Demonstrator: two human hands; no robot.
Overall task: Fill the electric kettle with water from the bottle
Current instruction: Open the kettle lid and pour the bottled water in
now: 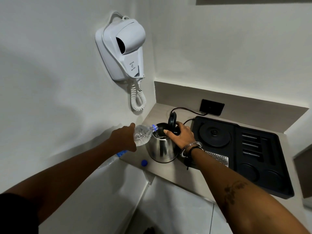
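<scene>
The left hand (124, 138) has its grip wrapped around a clear water bottle (143, 134), tilted with its neck over the open steel electric kettle (163, 147). The right hand (181, 136) grips the kettle's handle. The kettle stands on the bench (168, 171), a blue cap (144, 163) near its left and a black tray (263, 156) to its right.

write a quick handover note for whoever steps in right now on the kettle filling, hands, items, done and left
Left hand: holds the bottle tipped, neck over the kettle's mouth.
Right hand: on the kettle handle, lid open upright.
Kettle stands on the counter, off its base in the black tray. Blue cap lies by the kettle.
Done: bottle uncapped, pouring under way.
Left: finish pouring, shut lid, recap bottle.
</scene>
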